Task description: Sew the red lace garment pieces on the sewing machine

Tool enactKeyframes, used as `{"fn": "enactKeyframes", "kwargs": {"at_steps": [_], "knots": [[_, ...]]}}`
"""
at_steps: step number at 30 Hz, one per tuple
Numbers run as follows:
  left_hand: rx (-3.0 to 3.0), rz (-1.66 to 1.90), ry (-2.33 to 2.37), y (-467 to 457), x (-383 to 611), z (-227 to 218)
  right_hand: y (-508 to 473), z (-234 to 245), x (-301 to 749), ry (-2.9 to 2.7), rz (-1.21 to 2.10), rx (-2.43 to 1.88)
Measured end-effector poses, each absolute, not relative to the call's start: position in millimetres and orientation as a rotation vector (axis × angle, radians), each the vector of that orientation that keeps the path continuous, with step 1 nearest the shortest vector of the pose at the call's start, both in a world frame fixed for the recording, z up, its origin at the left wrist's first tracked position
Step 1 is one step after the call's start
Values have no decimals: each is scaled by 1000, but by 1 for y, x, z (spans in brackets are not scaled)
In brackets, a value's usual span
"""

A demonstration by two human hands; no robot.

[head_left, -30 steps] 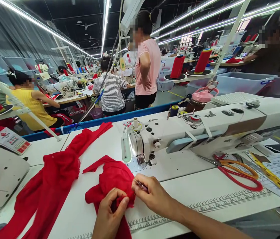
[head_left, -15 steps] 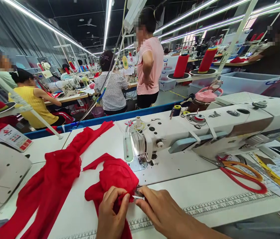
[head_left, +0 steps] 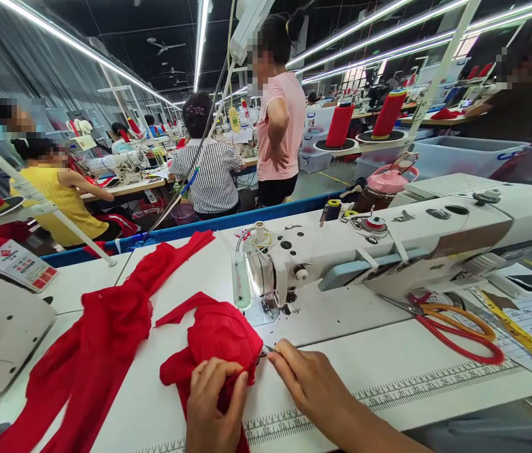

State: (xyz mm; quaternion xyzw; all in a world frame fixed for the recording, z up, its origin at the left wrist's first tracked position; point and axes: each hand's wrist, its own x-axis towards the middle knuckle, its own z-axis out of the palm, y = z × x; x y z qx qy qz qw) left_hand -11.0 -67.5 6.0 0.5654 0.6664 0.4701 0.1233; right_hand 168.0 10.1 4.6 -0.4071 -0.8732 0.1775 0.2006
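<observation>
A red bra cup [head_left: 221, 333] with a loose strap lies on the white sewing table, in front of the sewing machine's needle area. My left hand [head_left: 216, 402] pinches the lower edge of this fabric between thumb and fingers. In my right hand [head_left: 306, 380] is a pair of thread snips [head_left: 268, 351], mostly covered by the fingers. Their short metal tips meet the cup's right edge; whether a thread lies between them is too small to tell. More red lace-edged fabric [head_left: 109, 327] is spread to the left of my left hand.
The white sewing machine [head_left: 341, 248] spans the table behind my hands. Orange-and-red-handled scissors [head_left: 464, 333] and a yellow tape measure [head_left: 525, 336] lie at right. A printed ruler [head_left: 388, 393] runs along the front edge. Several people work beyond; one in pink [head_left: 279, 126] stands.
My right hand has shifted slightly up, bringing the snips from the cup's lower corner to its right edge. The left hand keeps its pinch on the fabric.
</observation>
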Motion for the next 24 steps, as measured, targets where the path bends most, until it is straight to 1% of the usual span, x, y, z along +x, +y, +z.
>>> {"fn": "enactKeyframes", "kwargs": {"at_steps": [3, 5, 10, 17, 19, 20, 24], "knots": [[1366, 1311, 1866, -67, -15, 12, 32, -12, 189, -2399, 35, -1312], [1205, 1270, 1812, -66, -19, 16, 46, -20, 203, -2355, -103, -1385], [1013, 1274, 1697, -64, -24, 22, 61, -26, 222, -2342, -174, -1405], [990, 1304, 1686, -66, -24, 22, 56, -31, 217, -2360, -159, -1365], [990, 1297, 1707, -66, -24, 21, 51, -23, 217, -2367, -14, -1315], [985, 1290, 1710, -66, -24, 21, 47, -16, 216, -2372, 141, -1273], [930, 1286, 1650, -65, -25, 22, 27, 22, 205, -2286, 1039, -1112]]}}
